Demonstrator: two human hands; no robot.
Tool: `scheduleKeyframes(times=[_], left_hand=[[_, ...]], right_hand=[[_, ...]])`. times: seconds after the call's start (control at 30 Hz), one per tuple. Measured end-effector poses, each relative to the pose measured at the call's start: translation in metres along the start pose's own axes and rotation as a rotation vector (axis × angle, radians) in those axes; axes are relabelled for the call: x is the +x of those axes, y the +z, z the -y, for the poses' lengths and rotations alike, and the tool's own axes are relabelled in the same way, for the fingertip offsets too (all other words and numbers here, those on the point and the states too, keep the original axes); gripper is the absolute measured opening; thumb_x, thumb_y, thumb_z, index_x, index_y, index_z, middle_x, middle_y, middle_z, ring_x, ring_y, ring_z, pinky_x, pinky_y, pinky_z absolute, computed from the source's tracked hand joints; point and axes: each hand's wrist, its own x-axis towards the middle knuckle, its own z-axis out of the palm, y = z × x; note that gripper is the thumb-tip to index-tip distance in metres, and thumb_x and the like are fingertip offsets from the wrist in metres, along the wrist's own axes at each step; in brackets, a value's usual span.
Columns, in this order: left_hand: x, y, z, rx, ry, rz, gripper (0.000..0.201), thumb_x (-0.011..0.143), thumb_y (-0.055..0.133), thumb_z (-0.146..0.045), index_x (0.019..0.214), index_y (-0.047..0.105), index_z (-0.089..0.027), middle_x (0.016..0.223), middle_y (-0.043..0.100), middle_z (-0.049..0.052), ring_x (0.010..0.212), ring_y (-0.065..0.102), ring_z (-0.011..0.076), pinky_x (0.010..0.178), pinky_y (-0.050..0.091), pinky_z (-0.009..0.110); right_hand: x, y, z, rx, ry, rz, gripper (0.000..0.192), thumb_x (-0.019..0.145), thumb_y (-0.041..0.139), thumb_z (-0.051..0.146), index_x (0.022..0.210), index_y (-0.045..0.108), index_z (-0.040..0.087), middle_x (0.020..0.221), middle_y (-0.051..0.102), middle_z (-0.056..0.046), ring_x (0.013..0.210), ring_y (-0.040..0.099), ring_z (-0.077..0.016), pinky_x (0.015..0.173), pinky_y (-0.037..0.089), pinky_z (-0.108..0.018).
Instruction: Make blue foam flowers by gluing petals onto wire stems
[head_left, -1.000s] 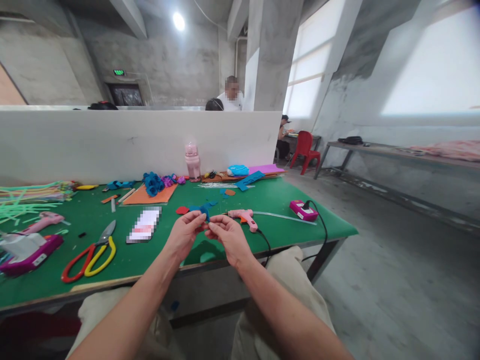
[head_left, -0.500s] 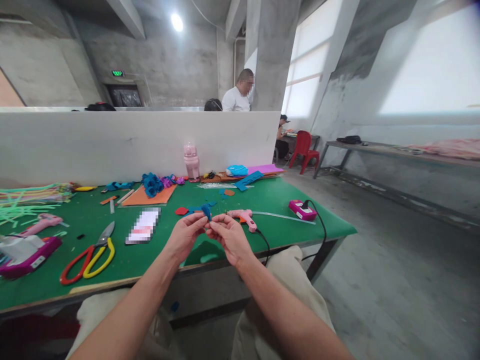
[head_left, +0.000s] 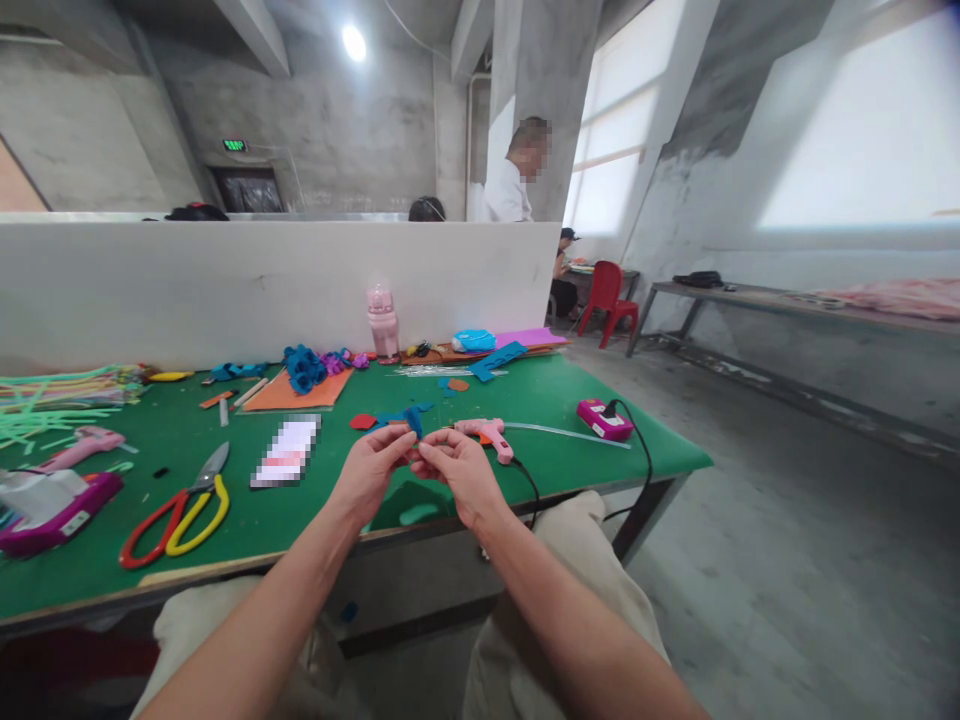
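Note:
Above the green table (head_left: 555, 400), near its front edge, a small blue felt piece (head_left: 413, 419) sticks up between my two hands. My left hand (head_left: 376, 462) pinches it between thumb and fingers. Touching its lower end from the other side, my right hand (head_left: 455, 467) has thumb and fingertips closed on it. My fingers hide the lower part of the piece. Just beyond my right hand lies a pink glue gun (head_left: 489, 436) with a clear glue stick trailing from its back. A red felt scrap (head_left: 364, 422) and blue scraps lie behind my left hand.
Scissors with red and yellow handles (head_left: 187, 510) and a phone (head_left: 287, 450) lie to the left. A purple power strip (head_left: 604, 420) sits at right, another (head_left: 64, 515) at far left. Behind stand a pink bottle (head_left: 383, 325) and a white partition (head_left: 262, 280); a person (head_left: 511, 185) is beyond.
My hands stay almost in place; the blue felt piece has turned slightly between my fingers. Beyond the partition, the person in white has moved to the right.

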Motion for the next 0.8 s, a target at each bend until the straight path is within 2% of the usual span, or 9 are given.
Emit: scheduleKeyframes(times=[0.2, 0.37, 0.47, 0.6, 0.8], left_hand=[[0.0005, -0.0023, 0.0024, 0.035, -0.036, 0.075, 0.018, 0.060, 0.074, -0.026, 0.068, 0.066, -0.013, 0.062, 0.062, 0.002, 0.057, 0.054, 0.0097, 0.056, 0.042, 0.021], [0.0031, -0.0051, 0.0050, 0.087, -0.004, 0.100, 0.017, 0.061, 0.073, -0.026, 0.068, 0.066, -0.012, 0.064, 0.061, 0.002, 0.058, 0.052, 0.0094, 0.057, 0.041, 0.021], [0.0032, -0.0052, 0.0035, 0.103, 0.023, 0.063, 0.018, 0.059, 0.074, -0.025, 0.069, 0.066, -0.012, 0.063, 0.061, 0.001, 0.054, 0.049, 0.0079, 0.053, 0.038, 0.020], [0.0014, -0.0037, 0.0000, 0.095, 0.070, 0.041, 0.019, 0.062, 0.073, -0.026, 0.073, 0.065, -0.013, 0.070, 0.065, 0.002, 0.053, 0.048, 0.0064, 0.051, 0.037, 0.019], [-0.0010, -0.0004, -0.0002, 0.036, 0.009, 0.093, 0.020, 0.063, 0.072, -0.027, 0.077, 0.065, -0.014, 0.069, 0.065, 0.002, 0.055, 0.056, 0.0089, 0.057, 0.044, 0.022]], right_hand=[[-0.0010, -0.0015, -0.0002, -0.014, -0.003, 0.011, 0.027, 0.059, 0.073, 0.033, 0.070, 0.056, 0.016, 0.058, 0.065, 0.000, 0.051, 0.060, -0.0099, 0.057, 0.048, -0.023], [0.0010, -0.0038, -0.0014, -0.109, -0.083, 0.003, 0.022, 0.060, 0.071, 0.033, 0.067, 0.057, 0.017, 0.055, 0.060, 0.003, 0.053, 0.058, -0.0115, 0.059, 0.047, -0.025], [0.0039, -0.0063, -0.0004, -0.217, -0.184, -0.017, 0.015, 0.063, 0.068, 0.030, 0.067, 0.060, 0.018, 0.061, 0.061, 0.002, 0.059, 0.057, -0.0118, 0.061, 0.046, -0.024], [0.0060, -0.0079, 0.0029, -0.293, -0.260, -0.083, 0.014, 0.068, 0.062, 0.027, 0.079, 0.066, 0.019, 0.077, 0.065, -0.001, 0.071, 0.058, -0.0135, 0.067, 0.045, -0.025], [0.0019, 0.0001, 0.0061, -0.160, -0.152, -0.016, 0.022, 0.067, 0.060, 0.025, 0.086, 0.069, 0.020, 0.085, 0.069, -0.002, 0.083, 0.060, -0.0166, 0.077, 0.045, -0.029]])
